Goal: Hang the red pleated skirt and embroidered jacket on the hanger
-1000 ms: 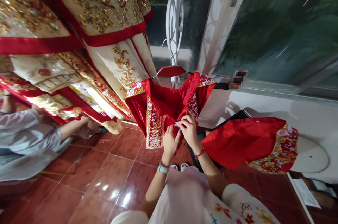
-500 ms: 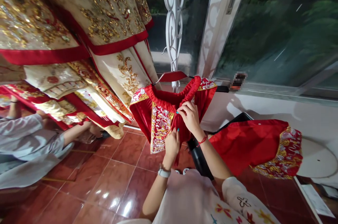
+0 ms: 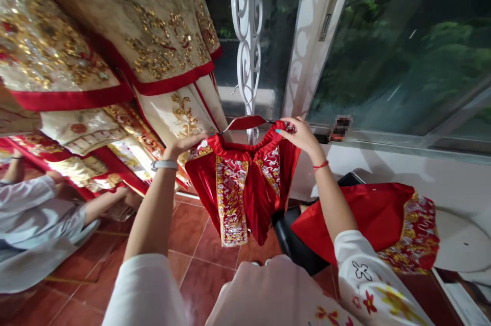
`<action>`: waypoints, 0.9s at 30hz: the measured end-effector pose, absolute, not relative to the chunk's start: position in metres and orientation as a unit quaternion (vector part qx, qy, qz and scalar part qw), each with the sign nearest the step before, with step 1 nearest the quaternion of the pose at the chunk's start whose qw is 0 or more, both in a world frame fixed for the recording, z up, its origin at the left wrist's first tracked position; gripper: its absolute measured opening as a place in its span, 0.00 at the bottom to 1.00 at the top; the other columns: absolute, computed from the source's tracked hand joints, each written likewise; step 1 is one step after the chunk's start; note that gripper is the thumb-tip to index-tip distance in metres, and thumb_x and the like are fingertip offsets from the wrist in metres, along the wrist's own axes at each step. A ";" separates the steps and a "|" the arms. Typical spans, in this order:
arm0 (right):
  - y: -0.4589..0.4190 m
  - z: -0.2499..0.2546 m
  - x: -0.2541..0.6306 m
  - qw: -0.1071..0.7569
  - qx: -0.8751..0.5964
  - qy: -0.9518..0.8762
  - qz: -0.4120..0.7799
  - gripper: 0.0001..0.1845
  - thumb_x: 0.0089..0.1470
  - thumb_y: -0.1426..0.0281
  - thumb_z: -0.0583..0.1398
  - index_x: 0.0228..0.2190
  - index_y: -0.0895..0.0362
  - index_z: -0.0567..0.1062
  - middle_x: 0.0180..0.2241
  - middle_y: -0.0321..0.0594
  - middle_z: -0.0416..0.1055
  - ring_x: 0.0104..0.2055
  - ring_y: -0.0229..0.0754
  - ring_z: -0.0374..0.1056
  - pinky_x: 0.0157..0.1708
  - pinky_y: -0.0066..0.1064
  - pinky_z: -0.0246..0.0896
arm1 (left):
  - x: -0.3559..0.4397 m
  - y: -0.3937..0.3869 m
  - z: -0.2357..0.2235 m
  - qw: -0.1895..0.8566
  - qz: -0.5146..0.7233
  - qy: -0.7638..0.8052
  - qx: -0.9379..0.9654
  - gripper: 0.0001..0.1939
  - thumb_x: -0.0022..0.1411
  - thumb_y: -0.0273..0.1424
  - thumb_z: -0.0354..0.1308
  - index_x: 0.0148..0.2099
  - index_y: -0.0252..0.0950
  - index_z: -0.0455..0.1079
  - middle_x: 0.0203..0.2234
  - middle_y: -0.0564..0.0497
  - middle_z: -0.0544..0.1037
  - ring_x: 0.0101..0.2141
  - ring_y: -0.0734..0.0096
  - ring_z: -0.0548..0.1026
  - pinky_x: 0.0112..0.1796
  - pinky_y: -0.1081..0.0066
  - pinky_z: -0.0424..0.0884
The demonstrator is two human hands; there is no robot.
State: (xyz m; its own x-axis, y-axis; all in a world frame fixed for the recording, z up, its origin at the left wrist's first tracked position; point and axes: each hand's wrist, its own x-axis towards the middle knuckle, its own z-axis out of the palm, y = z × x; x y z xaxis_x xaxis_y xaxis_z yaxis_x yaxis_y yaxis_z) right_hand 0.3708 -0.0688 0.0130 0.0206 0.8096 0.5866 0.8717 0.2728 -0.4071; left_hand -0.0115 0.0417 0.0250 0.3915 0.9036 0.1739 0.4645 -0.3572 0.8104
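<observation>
A red garment [image 3: 263, 203] with a gathered top band and panels of gold and silver embroidery hangs from a clothes hanger [image 3: 247, 122] with a red middle and metal ends. My left hand [image 3: 187, 144] grips its left upper corner, thumb along the band. At the opposite upper corner, my right hand [image 3: 301, 134] pinches the cloth between thumb and fingers. The garment is spread between both hands, its front panels hanging down.
Cream and gold sequined costumes [image 3: 164, 34] with red borders hang at the left. A white scrollwork stand [image 3: 247, 44] rises before the window. Another red embroidered cloth [image 3: 356, 223] drapes over a black chair [image 3: 291, 239] at right. A person [image 3: 42, 208] is at the far left.
My hands have left the middle front of the band and moved apart, taking hold of the two upper corners. The embroidered front panels are now uncovered.
</observation>
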 end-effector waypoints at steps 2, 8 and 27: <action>-0.070 0.010 0.394 0.387 -0.559 -0.733 -0.022 0.23 0.55 0.64 0.63 0.53 0.52 0.75 0.46 0.44 0.71 0.49 0.51 0.67 0.53 0.44 0.60 | -0.012 0.045 0.016 0.412 0.261 0.429 0.760 0.26 0.46 0.58 0.61 0.30 0.39 0.76 0.28 0.44 0.81 0.34 0.53 0.76 0.38 0.56 0.77; -0.083 -0.034 0.415 0.473 -0.610 -0.628 -0.096 0.10 0.61 0.65 0.58 0.34 0.56 0.76 0.34 0.43 0.71 0.37 0.46 0.67 0.40 0.35 0.61 | -0.001 0.011 -0.011 0.295 0.449 0.468 0.701 0.21 0.52 0.52 0.60 0.30 0.37 0.70 0.25 0.51 0.74 0.29 0.67 0.71 0.34 0.68 0.71; -0.043 0.036 0.340 0.343 -0.646 -0.681 -0.042 0.09 0.47 0.81 0.58 0.30 0.56 0.70 0.24 0.38 0.67 0.27 0.43 0.63 0.31 0.32 0.52 | 0.018 -0.033 -0.014 -0.045 0.338 0.509 0.790 0.22 0.72 0.44 0.41 0.47 0.36 0.71 0.38 0.40 0.74 0.43 0.51 0.72 0.47 0.58 0.67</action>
State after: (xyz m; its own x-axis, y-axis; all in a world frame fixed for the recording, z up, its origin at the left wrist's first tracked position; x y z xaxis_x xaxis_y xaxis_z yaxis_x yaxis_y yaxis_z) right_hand 0.3395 -0.0430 0.0360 0.0696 0.8502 0.5219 0.9082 0.1625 -0.3858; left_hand 0.0185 -0.0332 -0.0141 0.2535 0.7735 0.5808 0.8345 -0.4786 0.2732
